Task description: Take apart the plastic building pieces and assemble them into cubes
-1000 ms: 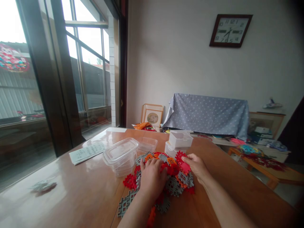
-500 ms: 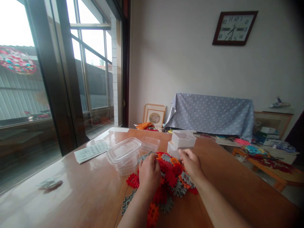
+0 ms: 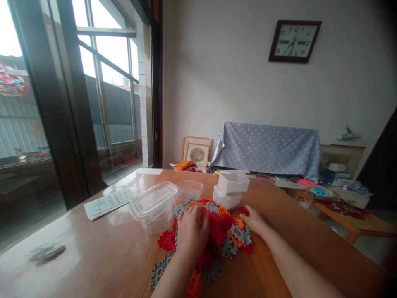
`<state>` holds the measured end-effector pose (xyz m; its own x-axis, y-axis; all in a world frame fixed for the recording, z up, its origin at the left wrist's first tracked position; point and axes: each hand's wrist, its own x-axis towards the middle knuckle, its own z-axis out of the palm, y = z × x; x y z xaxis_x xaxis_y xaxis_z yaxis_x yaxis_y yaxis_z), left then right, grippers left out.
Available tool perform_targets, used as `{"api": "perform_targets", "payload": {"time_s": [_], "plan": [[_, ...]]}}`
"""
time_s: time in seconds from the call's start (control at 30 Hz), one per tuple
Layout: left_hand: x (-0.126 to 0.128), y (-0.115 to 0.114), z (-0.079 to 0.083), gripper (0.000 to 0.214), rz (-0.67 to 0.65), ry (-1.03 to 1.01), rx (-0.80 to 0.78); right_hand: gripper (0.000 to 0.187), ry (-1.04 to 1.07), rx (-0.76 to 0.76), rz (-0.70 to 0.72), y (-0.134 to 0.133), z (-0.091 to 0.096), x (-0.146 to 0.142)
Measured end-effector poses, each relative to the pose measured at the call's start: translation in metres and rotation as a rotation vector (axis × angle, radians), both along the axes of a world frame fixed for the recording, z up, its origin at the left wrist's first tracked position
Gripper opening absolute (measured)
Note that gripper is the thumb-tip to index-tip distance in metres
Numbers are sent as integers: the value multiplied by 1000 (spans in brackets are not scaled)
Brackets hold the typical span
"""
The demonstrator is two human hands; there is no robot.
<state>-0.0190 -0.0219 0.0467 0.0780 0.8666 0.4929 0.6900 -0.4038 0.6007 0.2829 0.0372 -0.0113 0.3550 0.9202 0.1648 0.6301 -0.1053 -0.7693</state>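
Observation:
A heap of flat, notched interlocking plastic pieces [image 3: 217, 231] in red, orange and grey lies on the table in front of me. Over its left side, my left hand [image 3: 192, 229] curls its fingers down, and a red piece [image 3: 202, 215] shows between index finger and thumb. The fingertips of that hand are partly hidden. At the heap's right edge, my right hand [image 3: 254, 220] pinches another red piece [image 3: 243, 211] between thumb and fingers. Just behind it are two stacked white plastic boxes [image 3: 231, 194], the upper one with its lid raised.
Clear plastic containers [image 3: 155, 203] stand left of the heap, with another clear tub [image 3: 190, 189] behind. Written paper sheets [image 3: 107, 203] and a small crumpled plastic packet [image 3: 46, 251] lie on the brown table [image 3: 102, 256]. A cloth-covered piece of furniture [image 3: 269, 147] is beyond.
My right hand has come away from the white boxes, toward me and the heap's right edge, where a red piece is now at its fingers. My left hand stays over the heap. The view has turned slightly right.

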Motion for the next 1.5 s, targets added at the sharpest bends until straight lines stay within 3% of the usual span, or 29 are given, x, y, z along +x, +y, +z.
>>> {"api": "perform_targets", "payload": {"time_s": [0.13, 0.23, 0.33, 0.43, 0.63, 0.73, 0.83, 0.93, 1.07, 1.17, 1.27, 1.5], "plan": [[0, 0, 0, 20, 4, 4, 3, 24, -73, -1, -68, -5, -4, -1], [0, 0, 3, 20, 12, 4, -1, 14, -80, 4, -68, -14, 4, 2], [-1, -1, 6, 20, 35, 11, -11, 31, -44, 13, -65, -24, 17, 4], [-1, -3, 8, 20, 56, 16, -25, 36, 42, 25, -36, -31, 30, -3], [0, -2, 5, 20, 45, 16, -26, 43, 276, 11, 142, -39, 46, -45], [0, -1, 4, 21, 48, 16, -18, 52, 468, 2, 225, -41, 52, -51], [2, -3, 5, 22, 23, 44, 2, 55, 497, -13, 179, -42, 48, -42], [6, -10, 8, 26, -66, 117, 39, 64, 444, -25, 151, -46, 32, -27], [12, -22, 10, 48, -239, 230, 46, 83, 279, -60, 269, -55, 10, -16], [16, -26, 5, 61, -330, 300, 9, 75, 179, -79, 357, -60, 4, -16], [18, -26, -1, 56, -362, 355, -6, 63, 164, -61, 401, -62, 5, -20], [20, -26, -3, 49, -358, 399, 4, 60, 250, 4, 272, -58, 1, -27]]}}
